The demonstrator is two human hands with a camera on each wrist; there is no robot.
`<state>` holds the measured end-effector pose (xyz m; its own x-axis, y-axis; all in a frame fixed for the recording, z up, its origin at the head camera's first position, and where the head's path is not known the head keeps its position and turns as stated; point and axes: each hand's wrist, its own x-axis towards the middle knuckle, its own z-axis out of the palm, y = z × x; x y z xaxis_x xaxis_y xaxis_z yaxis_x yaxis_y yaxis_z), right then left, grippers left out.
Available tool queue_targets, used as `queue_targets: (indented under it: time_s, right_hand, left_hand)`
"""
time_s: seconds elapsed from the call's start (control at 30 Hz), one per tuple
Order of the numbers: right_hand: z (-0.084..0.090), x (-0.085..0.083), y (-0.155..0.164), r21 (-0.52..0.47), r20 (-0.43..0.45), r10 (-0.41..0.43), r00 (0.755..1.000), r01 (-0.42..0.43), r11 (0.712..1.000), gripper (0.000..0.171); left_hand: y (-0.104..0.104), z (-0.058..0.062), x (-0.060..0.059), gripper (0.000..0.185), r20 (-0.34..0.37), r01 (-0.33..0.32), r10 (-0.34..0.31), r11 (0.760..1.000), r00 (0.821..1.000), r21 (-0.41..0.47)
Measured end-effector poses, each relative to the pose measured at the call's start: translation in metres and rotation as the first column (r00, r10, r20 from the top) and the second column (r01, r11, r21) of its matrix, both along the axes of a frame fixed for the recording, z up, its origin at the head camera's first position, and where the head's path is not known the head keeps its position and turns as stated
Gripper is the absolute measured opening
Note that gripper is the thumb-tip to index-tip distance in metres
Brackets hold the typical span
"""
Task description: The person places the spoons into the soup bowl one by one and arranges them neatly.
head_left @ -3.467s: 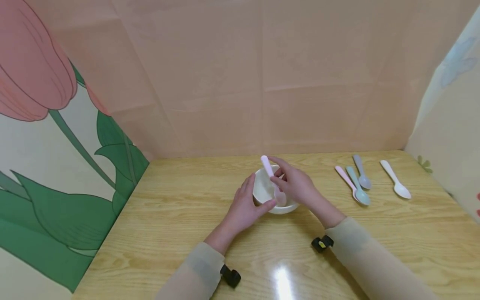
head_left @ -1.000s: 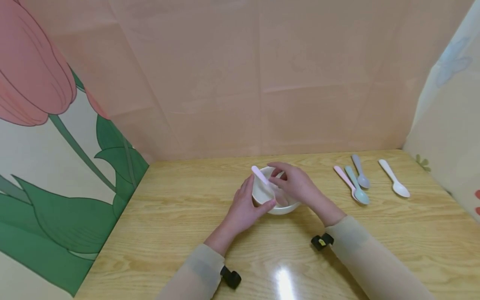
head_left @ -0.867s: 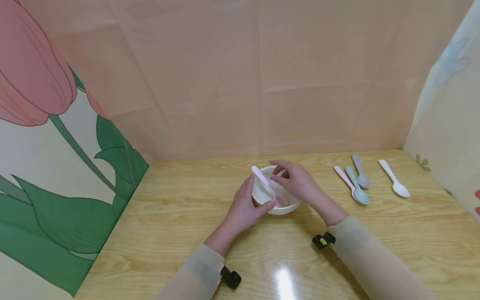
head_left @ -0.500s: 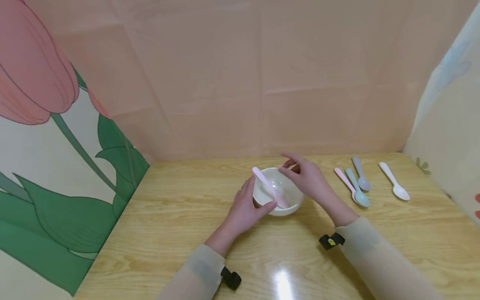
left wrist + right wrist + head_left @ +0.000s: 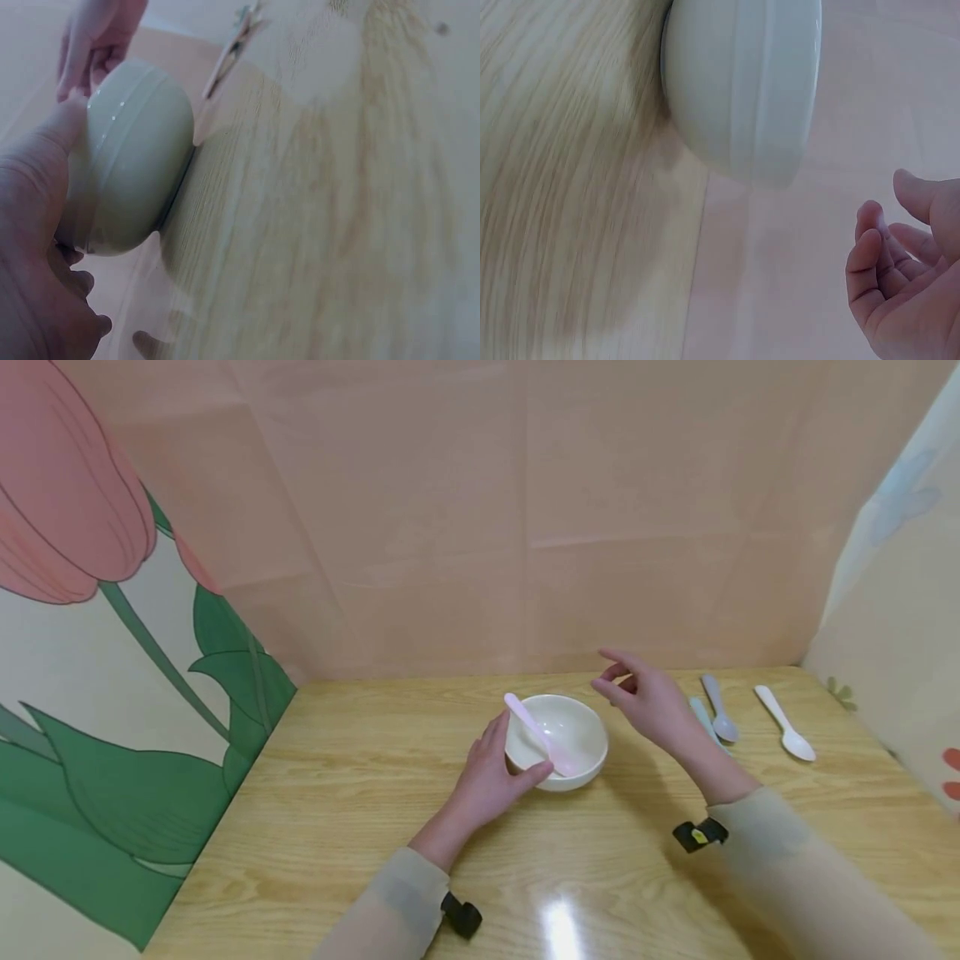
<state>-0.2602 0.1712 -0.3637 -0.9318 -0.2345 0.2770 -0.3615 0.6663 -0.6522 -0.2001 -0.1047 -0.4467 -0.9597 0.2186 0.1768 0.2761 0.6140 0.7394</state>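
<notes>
A white bowl [image 5: 577, 758] stands on the wooden table [image 5: 337, 827], and a pink spoon [image 5: 534, 731] lies in it with its handle leaning over the left rim. My left hand [image 5: 487, 777] grips the bowl's left side, thumb on the near rim. In the left wrist view the thumb of that hand [image 5: 37, 247] presses the bowl [image 5: 127, 165]. My right hand [image 5: 648, 702] hovers to the right of the bowl, empty, with its fingers loosely curled. The right wrist view shows the bowl [image 5: 742, 82] apart from the right hand [image 5: 907, 285].
At the back right of the table lie a grey-blue spoon [image 5: 720, 712], a white spoon [image 5: 783, 735] and a teal spoon [image 5: 702, 714] partly hidden behind my right hand. Paper walls close off the back and both sides.
My right hand let go of the pink spoon, which now rests in the bowl, then lifted and moved right toward the loose spoons. The left hand kept its hold on the bowl.
</notes>
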Motion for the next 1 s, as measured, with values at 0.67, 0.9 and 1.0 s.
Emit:
queue_targets:
  time_s: [0.67,0.9,1.0]
  right_hand:
    - [0.012,-0.003,0.073,0.076,-0.026,-0.094,0.995,0.096,0.993,0.072]
    - [0.010,-0.008,0.099,0.108,-0.057,-0.130,0.990,0.136,0.985,0.073]
    - [0.008,-0.010,0.109,0.118,-0.079,-0.142,0.987,0.150,0.982,0.070]
  left_hand:
    - [-0.002,-0.005,-0.003,0.115,-0.031,0.007,-0.008,1.000,0.999,-0.012]
    - [-0.002,-0.003,-0.002,0.115,-0.040,0.014,-0.014,1.000,0.999,-0.005]
    - [-0.002,-0.003,-0.001,0.115,-0.041,0.016,-0.016,1.000,0.999,-0.003]
